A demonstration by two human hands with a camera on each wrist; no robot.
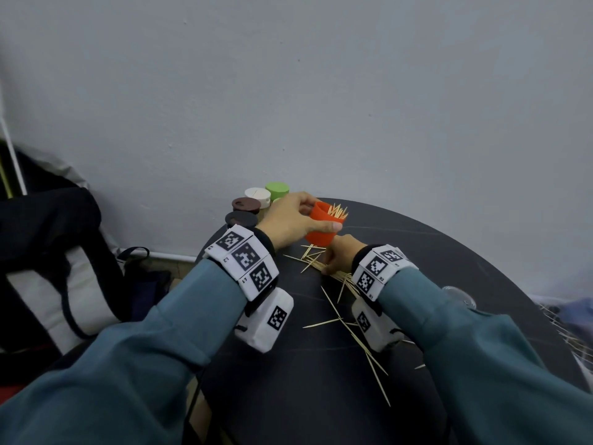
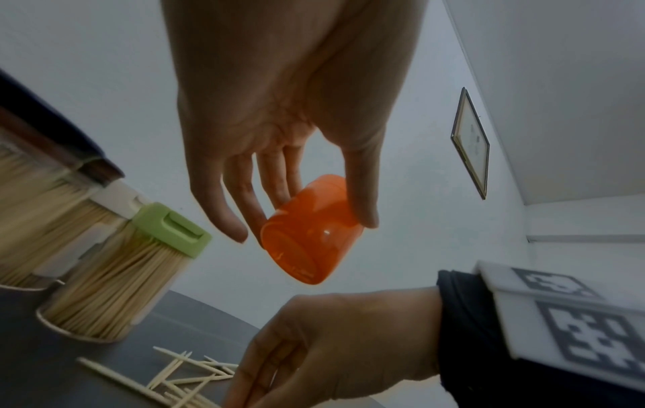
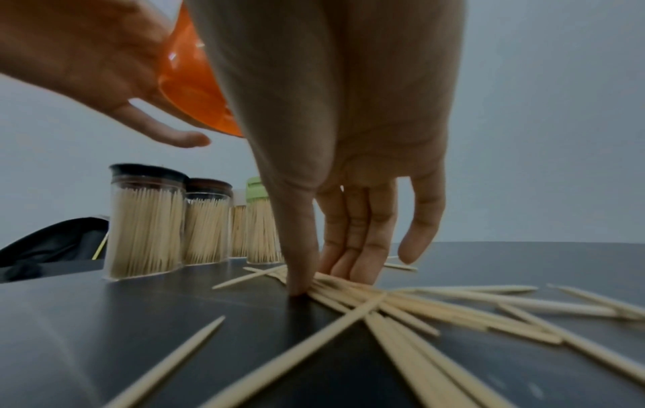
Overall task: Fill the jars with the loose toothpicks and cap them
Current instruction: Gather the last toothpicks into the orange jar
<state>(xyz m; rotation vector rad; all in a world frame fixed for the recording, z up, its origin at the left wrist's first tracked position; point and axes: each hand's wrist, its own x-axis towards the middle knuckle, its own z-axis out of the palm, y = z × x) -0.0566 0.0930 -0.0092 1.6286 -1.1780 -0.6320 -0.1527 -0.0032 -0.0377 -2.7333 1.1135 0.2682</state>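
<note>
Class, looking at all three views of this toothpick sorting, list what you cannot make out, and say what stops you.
- Orange jar: how full; head view too small, both wrist views show only its outside.
- Right hand: fingers hidden behind its back in the head view.
- White-capped jar: largely hidden behind neighbours.
- Far-right toothpicks: blurred, cut by the edge.

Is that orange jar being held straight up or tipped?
Tipped. The left hand holds the orange jar leaning, its open mouth angled sideways with toothpicks poking out.
</note>
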